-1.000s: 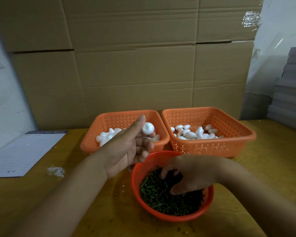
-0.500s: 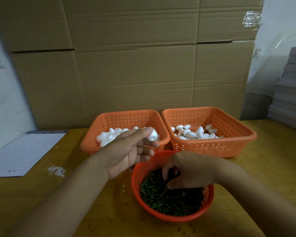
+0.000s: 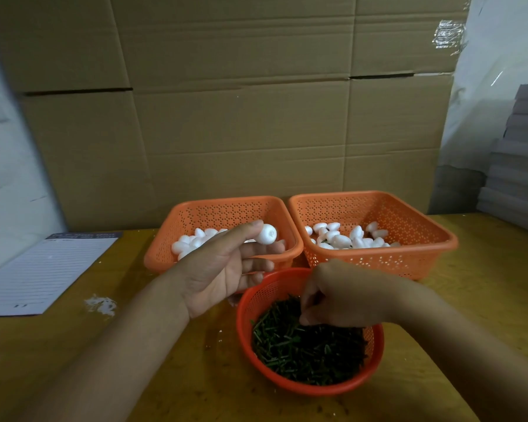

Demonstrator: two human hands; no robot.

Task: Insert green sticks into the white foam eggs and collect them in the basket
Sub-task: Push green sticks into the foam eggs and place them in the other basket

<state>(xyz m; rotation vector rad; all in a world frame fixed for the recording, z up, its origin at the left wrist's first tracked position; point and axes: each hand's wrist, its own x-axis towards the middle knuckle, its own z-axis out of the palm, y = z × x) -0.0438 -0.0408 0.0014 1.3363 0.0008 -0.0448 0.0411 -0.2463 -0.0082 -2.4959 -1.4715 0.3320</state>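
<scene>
My left hand (image 3: 226, 269) pinches a white foam egg (image 3: 266, 233) between thumb and fingertips, held in front of the left orange basket (image 3: 165, 254), which contains several plain foam eggs. My right hand (image 3: 339, 295) hovers, fingers curled down, over the pile of green sticks (image 3: 305, 348) in the round red basket (image 3: 287, 385); whether a stick is pinched I cannot tell. The right orange basket (image 3: 424, 254) holds several foam eggs, some with green sticks showing.
A lined paper pad (image 3: 40, 275) lies at the left on the wooden table (image 3: 485, 284), with white foam crumbs (image 3: 101, 304) beside it. Cardboard sheets (image 3: 241, 117) stand behind the baskets. Grey stacked boards (image 3: 518, 153) sit at the right.
My right hand has lifted slightly out of the green sticks and drawn its fingers together. My left hand dipped and rose again, still holding the foam egg.
</scene>
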